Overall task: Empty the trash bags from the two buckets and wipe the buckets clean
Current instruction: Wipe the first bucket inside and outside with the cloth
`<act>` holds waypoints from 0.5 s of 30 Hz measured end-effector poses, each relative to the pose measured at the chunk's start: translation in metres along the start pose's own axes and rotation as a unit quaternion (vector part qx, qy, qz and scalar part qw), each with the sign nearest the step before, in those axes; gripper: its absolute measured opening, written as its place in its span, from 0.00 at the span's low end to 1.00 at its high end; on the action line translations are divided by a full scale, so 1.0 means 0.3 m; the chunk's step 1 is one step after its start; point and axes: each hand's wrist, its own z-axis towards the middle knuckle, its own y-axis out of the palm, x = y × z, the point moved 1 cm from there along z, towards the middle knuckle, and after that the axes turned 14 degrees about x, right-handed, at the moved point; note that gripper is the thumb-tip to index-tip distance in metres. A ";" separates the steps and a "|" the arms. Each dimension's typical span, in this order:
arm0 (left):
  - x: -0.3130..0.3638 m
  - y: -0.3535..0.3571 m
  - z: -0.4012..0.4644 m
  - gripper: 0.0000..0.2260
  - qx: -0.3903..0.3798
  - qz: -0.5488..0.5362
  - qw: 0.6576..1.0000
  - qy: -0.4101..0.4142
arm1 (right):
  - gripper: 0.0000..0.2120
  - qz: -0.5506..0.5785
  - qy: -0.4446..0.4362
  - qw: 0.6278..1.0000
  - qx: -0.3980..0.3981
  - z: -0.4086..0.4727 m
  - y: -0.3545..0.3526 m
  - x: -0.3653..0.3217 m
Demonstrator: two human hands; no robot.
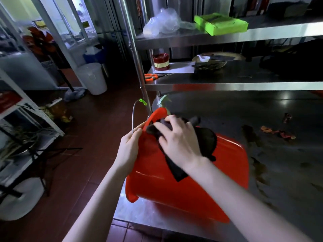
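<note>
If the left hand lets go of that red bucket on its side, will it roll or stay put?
Probably rolls: the red bucket lies on its round side on the smooth steel table, near the edge. It looks like light, empty plastic, so the right hand pressing the dark cloth could shove it. The left hand gripping the rim steadies it.

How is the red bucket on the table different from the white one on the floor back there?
The red bucket lies tipped on its side on the steel table, while the white bucket stands upright on the floor. The red one is held and wiped with a dark cloth; the white one stands untouched.
</note>
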 end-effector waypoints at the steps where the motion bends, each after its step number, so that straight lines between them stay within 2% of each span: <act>1: 0.003 -0.001 0.000 0.15 -0.003 -0.009 1.000 -0.006 | 0.16 0.006 -0.015 0.999 0.029 -0.026 0.001 -0.036; 5: 0.013 -0.010 -0.009 0.15 -0.013 -0.021 0.999 -0.039 | 0.12 0.007 -0.018 0.992 0.125 -0.083 -0.003 -0.088; 8: 0.025 -0.011 -0.017 0.14 -0.024 -0.037 0.996 -0.080 | 0.11 0.039 -0.047 0.994 0.091 -0.103 -0.009 -0.119; 11: 0.032 -0.013 -0.022 0.14 -0.030 -0.041 0.996 -0.077 | 0.11 0.087 -0.059 0.993 0.049 -0.126 -0.023 -0.121; 15: 0.032 -0.012 -0.017 0.14 -0.027 -0.028 0.997 -0.067 | 0.10 0.134 -0.011 0.990 0.053 -0.113 -0.019 -0.111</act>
